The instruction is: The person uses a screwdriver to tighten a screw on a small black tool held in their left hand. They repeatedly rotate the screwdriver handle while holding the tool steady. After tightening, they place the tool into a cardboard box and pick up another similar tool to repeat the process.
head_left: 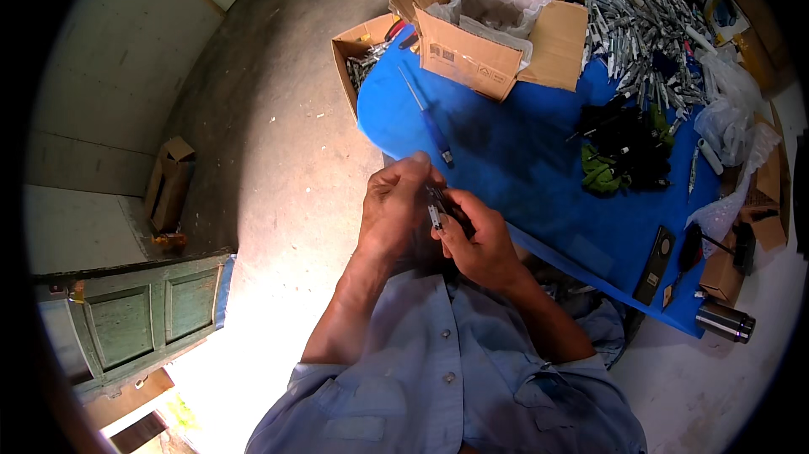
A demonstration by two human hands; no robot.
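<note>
My two hands meet in front of my chest, close to the table's near left edge. In my right hand (482, 233) is a slim silver-and-dark metal part (436, 216), pinched between thumb and fingers. My left hand (393, 203) is closed at the upper end of this part, its fingertips bent inward; what they grip is hidden. Just beyond the hands, a screwdriver (436, 132) with a blue handle lies on the blue-covered table (514, 155), its thin shaft pointing away to the left.
An open cardboard box (468, 62) lined with plastic stands at the table's far side. Beside it is a big heap of slim silver parts (645, 29). Black pieces (624, 146) lie mid-right, near a dark flat bar (654, 264) and a metal cylinder (725, 322). A smaller box (343, 62) holds metal pieces.
</note>
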